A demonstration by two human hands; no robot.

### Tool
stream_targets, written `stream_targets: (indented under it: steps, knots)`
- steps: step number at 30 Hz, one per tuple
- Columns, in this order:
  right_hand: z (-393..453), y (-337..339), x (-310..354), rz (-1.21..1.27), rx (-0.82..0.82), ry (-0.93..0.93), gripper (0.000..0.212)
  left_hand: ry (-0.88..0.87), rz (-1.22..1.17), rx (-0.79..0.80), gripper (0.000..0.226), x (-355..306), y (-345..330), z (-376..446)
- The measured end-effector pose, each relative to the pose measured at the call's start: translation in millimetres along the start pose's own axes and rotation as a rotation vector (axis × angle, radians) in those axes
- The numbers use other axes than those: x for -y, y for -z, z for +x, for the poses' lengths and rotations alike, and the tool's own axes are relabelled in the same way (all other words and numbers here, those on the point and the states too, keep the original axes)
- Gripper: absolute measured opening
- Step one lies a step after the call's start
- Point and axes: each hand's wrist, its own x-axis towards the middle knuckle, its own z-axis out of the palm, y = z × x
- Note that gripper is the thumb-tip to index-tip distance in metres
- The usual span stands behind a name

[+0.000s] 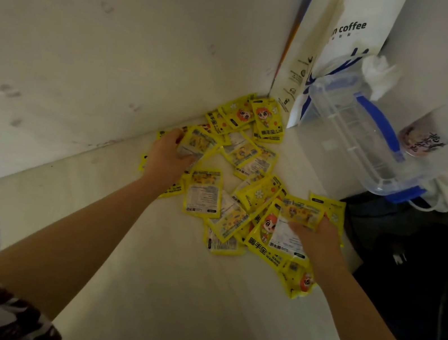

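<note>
Yellow packets (203, 193) with a cartoon face lie heaped on the table (166, 293). The left hand (167, 157) grips one packet (196, 143), and the right hand (316, 238) grips another packet (302, 215).

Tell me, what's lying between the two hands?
Yellow hand-warmer packets lie scattered, some overlapping, on the white table between the left hand and the right hand; the head view shows this.

Pale table (166, 293) meets stained white walls (89, 43).
</note>
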Motion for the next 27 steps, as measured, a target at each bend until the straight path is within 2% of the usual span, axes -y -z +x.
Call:
stream_targets:
  steps: [4,7,14,20,27]
  knots:
    - [-11,5,2,-0.039,0.034,0.079,0.019,0.084,-0.163,-0.101,0.024,5,19,-33]
    - [-20,7,-1,-0.072,0.028,0.112,0.019,0.171,-0.318,-0.153,0.024,15,30,-65]
    - [-72,-3,0,-0.08,0.043,0.202,0.02,0.352,-0.619,-0.133,0.028,31,37,-160]
    - [-129,-33,-22,-0.008,0.069,0.116,0.03,0.411,-0.677,-0.103,0.023,61,48,-230]
    - [-224,-76,-73,0.121,0.033,0.01,0.018,0.427,-0.66,-0.021,0.023,119,84,-312]
